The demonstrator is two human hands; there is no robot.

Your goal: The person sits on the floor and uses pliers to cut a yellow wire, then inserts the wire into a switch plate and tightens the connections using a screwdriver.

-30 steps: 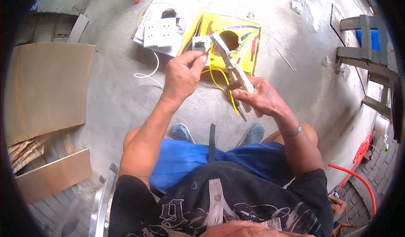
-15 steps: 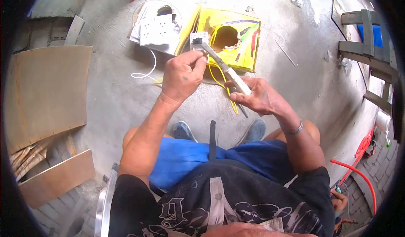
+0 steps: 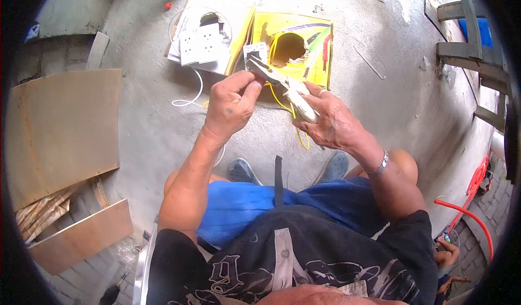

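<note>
Pliers [image 3: 278,79] are what we follow in the head view, held up in front of the knees, with their nose pointing away from the body and over to the left. The right hand [image 3: 336,120] is partly closed, its thumb and fingers curled about the pale handles. The jaws look parted, with the tips just beside the fingertips of the left hand [image 3: 232,101]. That hand has thumb and forefinger pressed together in a pinch, on what seems to be the end of the yellow wire [image 3: 299,135]; the end itself is too small for us to make out. The rest of the wire hangs down beside the handles in a loose loop.

We judge the pliers to be fairly heavy for their size, rigid and hard to damage, with most of the weight at the metal head. We would take hold well back on the handles, where the sleeves should give grip and leverage, and keep our fingers clear of the jaws. The wire should be light and springy, easy to bend and apt to twist, so a firm pinch close to its end suits it best.

Just beyond the left fingertips we see a small white fitting [image 3: 261,48], beside the yellow box [image 3: 304,77] with its round hole. Two white plates [image 3: 198,44] lie further left; we expect such thin plastic to crack if knocked.
</note>
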